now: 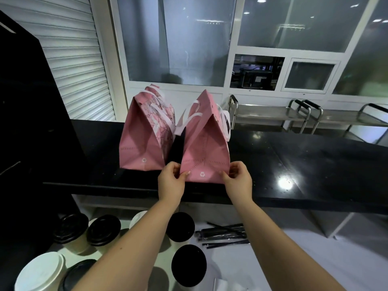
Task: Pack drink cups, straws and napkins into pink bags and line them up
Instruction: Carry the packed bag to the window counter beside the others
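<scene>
On the black surface (294, 164) | pink bag (206, 148) upright at the front edge, beside second bag (138, 148) | I judge it soft, light, easily buckled; hold low | left grip (171, 181), right grip (239, 179) each pinching a bottom corner

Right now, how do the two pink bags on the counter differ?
The left hand and right hand pinch the right bag at its bottom corners; the left bag stands untouched. The right bag sits at the front edge of the counter, the left bag further back. The left bag shows a patterned side, the right bag plain pink. Both stand upright with white handles.
</scene>
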Demonstrator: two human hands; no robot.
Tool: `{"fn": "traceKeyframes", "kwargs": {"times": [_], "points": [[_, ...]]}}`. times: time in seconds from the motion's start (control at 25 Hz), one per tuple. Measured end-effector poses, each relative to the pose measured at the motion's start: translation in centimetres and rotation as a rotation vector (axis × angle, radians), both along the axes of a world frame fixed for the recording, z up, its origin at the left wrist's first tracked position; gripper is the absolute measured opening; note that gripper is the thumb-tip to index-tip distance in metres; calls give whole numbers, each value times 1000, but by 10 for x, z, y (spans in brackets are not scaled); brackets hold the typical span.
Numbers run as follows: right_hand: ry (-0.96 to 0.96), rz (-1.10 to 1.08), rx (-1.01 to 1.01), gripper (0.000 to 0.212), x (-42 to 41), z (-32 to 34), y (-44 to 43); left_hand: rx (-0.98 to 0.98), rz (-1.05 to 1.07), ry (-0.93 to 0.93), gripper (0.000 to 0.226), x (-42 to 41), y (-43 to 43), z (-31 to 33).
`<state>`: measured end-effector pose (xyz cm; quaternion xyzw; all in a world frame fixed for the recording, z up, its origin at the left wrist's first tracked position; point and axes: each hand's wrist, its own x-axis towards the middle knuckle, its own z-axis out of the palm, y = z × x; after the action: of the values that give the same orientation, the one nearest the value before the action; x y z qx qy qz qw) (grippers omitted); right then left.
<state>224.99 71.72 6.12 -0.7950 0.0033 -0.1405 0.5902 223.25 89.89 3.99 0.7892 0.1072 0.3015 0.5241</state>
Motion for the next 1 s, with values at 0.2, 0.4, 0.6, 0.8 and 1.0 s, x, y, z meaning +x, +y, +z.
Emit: {"fn": "traceKeyframes", "kwargs": {"times": [0.2,0.4,0.6,0.8,1.0], "points": [[-5,-19,-6,18,0,2,9,33,79,14,6,-4,13,1],[25,-9,-59,18,12,7,35,48,231,57,10,-6,32,5],[34,-35,-46,20,18,6,62,3,289,149,12,0,50,14],[60,-4,-107,19,32,13,71,3,299,233,13,10,61,24],[89,75,-134,18,40,12,68,-4,288,212,17,7,66,29]]}}
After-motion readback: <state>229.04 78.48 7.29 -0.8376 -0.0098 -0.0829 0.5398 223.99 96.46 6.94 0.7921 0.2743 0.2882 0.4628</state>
